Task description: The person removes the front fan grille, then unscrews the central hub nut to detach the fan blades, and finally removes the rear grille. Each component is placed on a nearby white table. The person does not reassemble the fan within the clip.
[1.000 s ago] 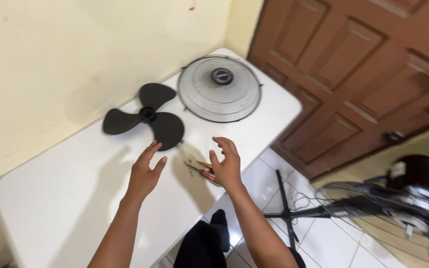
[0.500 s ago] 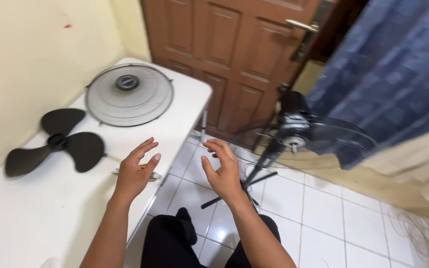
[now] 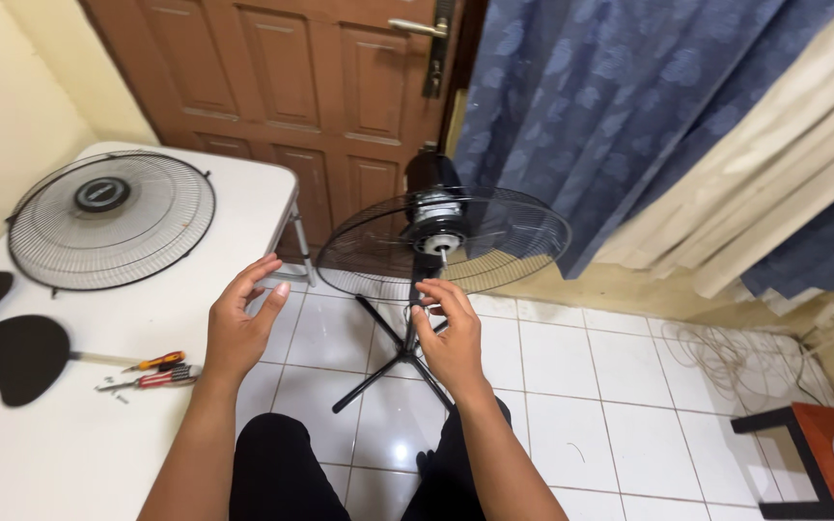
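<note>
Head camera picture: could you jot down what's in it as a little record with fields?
Left hand: left hand, open, empty, raised over the edge of the white table
Right hand: right hand, open, empty, in front of the black standing fan with its rear wire guard
On table: round black wire fan guard, black plastic fan blade, orange-handled screwdriver, red-handled screwdriver
Floor: white tiles, coiled white cable
Background: brown wooden door, blue curtain
</note>
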